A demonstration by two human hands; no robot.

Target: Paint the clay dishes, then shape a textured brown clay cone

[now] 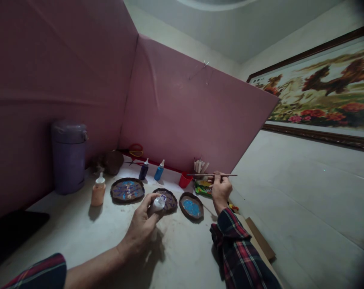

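Observation:
My left hand (142,222) is closed around a small whitish bottle (158,204), its top tilted away toward the painted dishes. In my right hand (220,188) a thin paintbrush (226,175) is pinched, lying level above the table. Behind the bottle is a brown wavy-edged dish (171,200) with purple streaks, partly hidden by my left fingers. To its right sits a smaller brown dish (191,207) with a blue patch inside. A larger brown dish (127,190) with blue and purple streaks is on the left.
An orange bottle (98,192) stands left; a purple bottle (143,170) and blue bottle (159,171) stand behind. A red cup (185,180) and green packet (202,188) are near my right hand. Scissors (136,151), a lilac flask (69,158) and pink boards (194,116) border the back.

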